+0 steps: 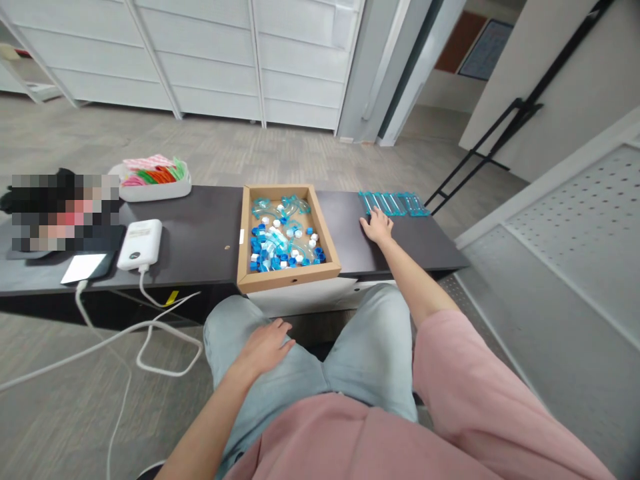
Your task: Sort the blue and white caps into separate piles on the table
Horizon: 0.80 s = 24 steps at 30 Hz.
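Note:
My right hand (378, 227) reaches over the dark tabletop with its fingers spread. Its fingertips are at the near edge of a row of teal, ladder-like plastic pieces (393, 204); whether they touch is too small to tell. My left hand (267, 345) lies on my left thigh, fingers stretched out, holding nothing. Between the two, a shallow cardboard tray (327, 250) holds blue and white small parts (275, 243) and clear teal curved pieces (295, 203) towards its far side.
To the left stand a white power bank (141, 244) with a cable, a phone (86, 268), and a white bin (156, 192) of colourful strips. White cables (170, 372) hang off the table's front edge. White cabinets (200, 60) line the back; a perforated panel (565, 233) stands right.

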{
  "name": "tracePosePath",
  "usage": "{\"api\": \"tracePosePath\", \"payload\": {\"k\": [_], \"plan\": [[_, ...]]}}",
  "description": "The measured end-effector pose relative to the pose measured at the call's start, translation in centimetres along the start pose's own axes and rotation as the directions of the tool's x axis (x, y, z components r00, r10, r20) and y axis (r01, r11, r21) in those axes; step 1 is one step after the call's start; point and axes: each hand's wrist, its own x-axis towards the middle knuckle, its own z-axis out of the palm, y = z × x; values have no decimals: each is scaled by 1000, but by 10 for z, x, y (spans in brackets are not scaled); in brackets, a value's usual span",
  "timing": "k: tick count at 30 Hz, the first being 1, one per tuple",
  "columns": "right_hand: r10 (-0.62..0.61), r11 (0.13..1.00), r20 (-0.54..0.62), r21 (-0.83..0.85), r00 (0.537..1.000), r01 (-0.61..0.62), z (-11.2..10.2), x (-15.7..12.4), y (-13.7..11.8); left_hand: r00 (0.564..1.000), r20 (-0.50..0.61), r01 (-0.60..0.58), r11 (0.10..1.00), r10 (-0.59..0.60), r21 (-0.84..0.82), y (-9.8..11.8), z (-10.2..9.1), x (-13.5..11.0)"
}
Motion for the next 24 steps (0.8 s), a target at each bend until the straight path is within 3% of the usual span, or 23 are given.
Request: {"api": "tracePosePath", "payload": {"k": [10,14,19,24], "plan": [[-26,999,-87,-49,996,22,-2,-23,-6,1000,-15,-7,1000,7,-21,-3,2,-1],[-93,995,-115,-38,989,89,-4,-44,-7,998,-53,-15,999,12,-48,-3,2,-2],[-149,987,-113,42,982,155,-8,-71,-10,999,-33,-10,1000,10,-12,0,0,-2],[-47,954,-72,294,996,66,-21,-77,-20,1000,-12,-19,1000,19,-7,4,-4,-3]]}}
